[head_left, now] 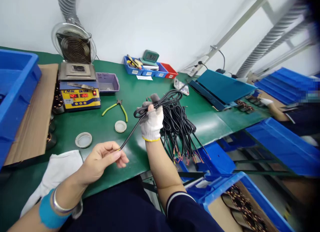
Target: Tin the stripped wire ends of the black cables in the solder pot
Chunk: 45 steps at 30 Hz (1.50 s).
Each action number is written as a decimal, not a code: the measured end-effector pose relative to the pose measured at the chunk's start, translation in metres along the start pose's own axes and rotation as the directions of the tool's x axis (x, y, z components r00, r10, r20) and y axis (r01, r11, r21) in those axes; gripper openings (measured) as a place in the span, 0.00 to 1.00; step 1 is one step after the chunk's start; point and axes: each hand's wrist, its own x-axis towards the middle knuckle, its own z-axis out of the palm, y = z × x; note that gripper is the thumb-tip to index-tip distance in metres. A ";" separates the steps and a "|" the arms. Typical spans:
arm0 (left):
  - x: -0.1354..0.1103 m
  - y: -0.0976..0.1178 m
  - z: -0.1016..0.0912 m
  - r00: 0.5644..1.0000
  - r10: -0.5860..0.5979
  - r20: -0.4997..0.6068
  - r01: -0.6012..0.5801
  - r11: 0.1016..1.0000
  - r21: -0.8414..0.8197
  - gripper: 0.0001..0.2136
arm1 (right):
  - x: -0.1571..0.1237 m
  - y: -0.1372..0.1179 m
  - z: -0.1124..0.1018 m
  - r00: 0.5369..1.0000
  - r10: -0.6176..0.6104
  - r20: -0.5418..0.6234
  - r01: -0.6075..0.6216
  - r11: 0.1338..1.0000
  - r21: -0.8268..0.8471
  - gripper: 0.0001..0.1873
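Note:
My right hand (151,120), in a white glove, is closed around a bundle of black cables (178,125) whose stripped ends hang down past the green table's front edge. One black cable (130,136) runs out of the bundle down to my bare left hand (105,158), which pinches its end between thumb and fingers. Both hands are held above the green table (130,92).
A solder pot with red digits (79,92), a fan (74,45), yellow-handled cutters (115,109), two round lids (83,139), a white cloth (57,172), blue bins (15,89) and small parts trays (150,68) stand around. Another person's hand (268,104) works at the right.

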 end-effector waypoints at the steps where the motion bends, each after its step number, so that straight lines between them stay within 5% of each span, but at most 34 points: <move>1: 0.000 -0.001 0.000 0.997 0.030 -0.065 -0.030 0.999 0.014 0.09 | -0.001 0.000 0.000 0.999 -0.026 -0.018 0.027 1.000 0.010 0.23; 4: 0.002 0.001 -0.002 0.965 0.111 -0.238 -0.106 0.994 0.034 0.09 | -0.005 0.001 0.003 0.993 -0.084 -0.086 0.084 0.996 0.003 0.23; 9: 0.001 0.014 -0.008 0.885 0.143 -0.444 -0.235 0.959 -0.159 0.09 | -0.020 0.004 0.011 0.984 -0.107 -0.141 0.105 0.994 -0.022 0.24; 14: -0.003 0.026 -0.014 0.853 0.161 -0.497 -0.298 0.932 -0.208 0.09 | -0.034 0.007 0.016 0.991 -0.066 -0.114 0.062 0.997 -0.041 0.25; 21: -0.011 0.029 -0.014 0.890 0.153 -0.430 -0.248 0.953 -0.174 0.10 | -0.015 0.001 0.009 0.975 -0.054 -0.215 0.053 0.999 -0.011 0.26; 25: -0.017 0.040 -0.029 0.793 0.280 -0.541 -0.406 0.905 -0.126 0.11 | 0.009 -0.012 -0.006 0.926 -0.146 -0.347 0.167 0.985 0.032 0.24; 28: -0.011 0.039 -0.031 0.745 0.275 -0.608 -0.417 0.903 -0.102 0.12 | 0.015 -0.014 -0.011 0.936 -0.135 -0.325 0.158 0.986 0.045 0.25; 32: 0.000 0.024 -0.017 0.801 0.192 -0.566 -0.249 0.968 -0.024 0.13 | 0.007 -0.003 -0.006 0.963 -0.080 -0.257 0.099 0.993 0.059 0.26; 37: 0.000 0.014 -0.009 0.932 0.041 -0.359 -0.046 0.999 -0.005 0.17 | -0.001 0.004 -0.003 0.975 -0.048 -0.218 0.060 0.997 0.051 0.27; 45: -0.002 0.013 -0.006 0.970 -0.042 -0.238 0.040 0.999 -0.014 0.13 | -0.007 0.004 0.000 0.977 -0.022 -0.210 0.014 0.999 -0.038 0.29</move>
